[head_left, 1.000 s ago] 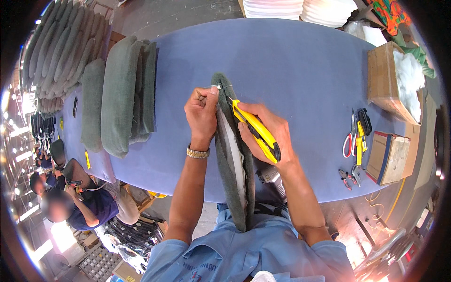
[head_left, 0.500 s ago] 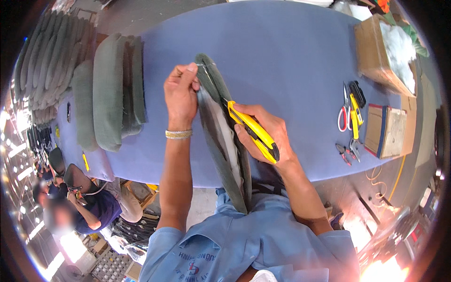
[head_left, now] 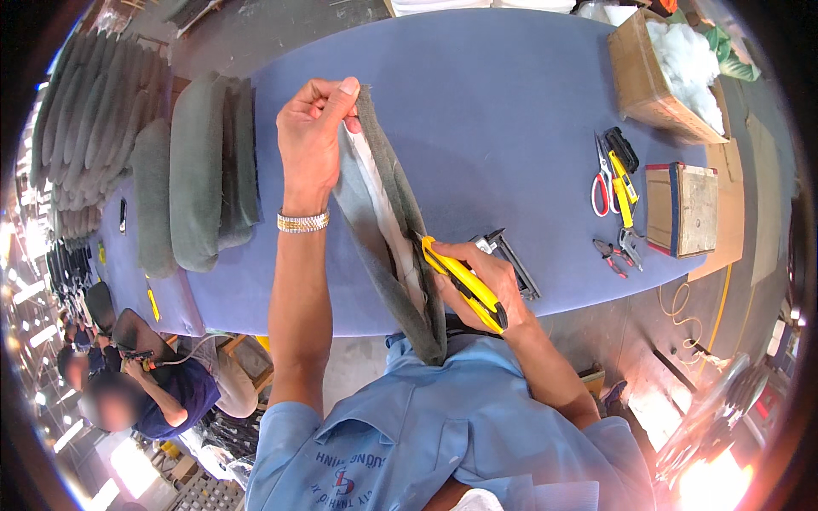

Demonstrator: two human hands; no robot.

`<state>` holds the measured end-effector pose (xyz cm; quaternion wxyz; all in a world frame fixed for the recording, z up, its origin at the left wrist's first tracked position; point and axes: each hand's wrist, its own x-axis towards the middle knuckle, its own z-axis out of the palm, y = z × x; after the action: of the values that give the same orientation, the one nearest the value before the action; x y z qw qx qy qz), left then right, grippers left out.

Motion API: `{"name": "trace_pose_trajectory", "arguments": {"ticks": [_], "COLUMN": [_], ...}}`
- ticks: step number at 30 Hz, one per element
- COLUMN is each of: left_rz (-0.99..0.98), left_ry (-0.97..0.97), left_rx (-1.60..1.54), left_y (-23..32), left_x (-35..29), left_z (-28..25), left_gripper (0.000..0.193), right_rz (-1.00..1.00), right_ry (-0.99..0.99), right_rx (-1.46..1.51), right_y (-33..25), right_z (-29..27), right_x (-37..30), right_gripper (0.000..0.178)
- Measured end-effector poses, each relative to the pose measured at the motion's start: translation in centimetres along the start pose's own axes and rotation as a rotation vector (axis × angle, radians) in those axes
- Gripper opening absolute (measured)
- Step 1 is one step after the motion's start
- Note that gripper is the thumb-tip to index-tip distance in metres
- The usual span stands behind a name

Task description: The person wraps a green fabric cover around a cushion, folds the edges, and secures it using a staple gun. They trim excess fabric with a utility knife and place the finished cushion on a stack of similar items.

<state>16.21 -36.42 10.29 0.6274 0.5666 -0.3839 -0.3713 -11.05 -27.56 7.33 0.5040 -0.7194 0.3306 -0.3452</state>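
A long grey-green fabric pad (head_left: 353,201), with a white inside strip showing along its open side, slants from the middle of the table toward my shirt. My left hand (head_left: 311,140) pinches its far end between thumb and fingers. In my right hand (head_left: 492,281) is a yellow utility knife (head_left: 467,288). The knife's front end is against the right side of the pad, about halfway down. Whether the blade is in the fabric I cannot tell. Close behind my right hand lies a black and silver tool (head_left: 514,266), partly hidden.
Grey-green pads (head_left: 196,170) stand at the left, beside a tall stack (head_left: 94,119). Scissors (head_left: 603,187), another yellow cutter (head_left: 625,192) and pliers (head_left: 610,255) lie at the right. Beyond them are a box of white stuffing (head_left: 652,81) and a small box (head_left: 682,210). A person (head_left: 183,387) sits lower left.
The knife has moved down along the pad toward me. My left hand has shifted up and left with the pad's far end, spreading its open side. The black and silver tool has come into view.
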Motion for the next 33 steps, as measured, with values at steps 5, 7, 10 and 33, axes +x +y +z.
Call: {"name": "trace_pose_trajectory", "arguments": {"ticks": [5,7,10,33], "left_rz": [-0.005,0.046,0.034,-0.054], "left_ry": [0.05,0.001,-0.101,0.099], "left_rx": [0.633,0.879,1.053,0.469], "left_y": [0.7,0.7,0.2,-8.1], "left_x": [-3.2,-6.7,-11.2,-11.9], "left_z": [0.0,0.4,1.8,2.9], "left_gripper": [0.038,0.046,0.044,0.022], "right_rz": [-0.003,-0.045,-0.1,-0.092], "right_ry": [-0.008,0.02,0.029,-0.018], "right_rx": [-0.049,-0.054,-0.059,0.227], "right_y": [-0.7,-0.2,0.3,7.3], "right_z": [0.2,0.8,1.1,0.9], "right_x": [-0.6,-1.0,-1.4,-1.8], "right_gripper": [0.038,0.039,0.04,0.036]}}
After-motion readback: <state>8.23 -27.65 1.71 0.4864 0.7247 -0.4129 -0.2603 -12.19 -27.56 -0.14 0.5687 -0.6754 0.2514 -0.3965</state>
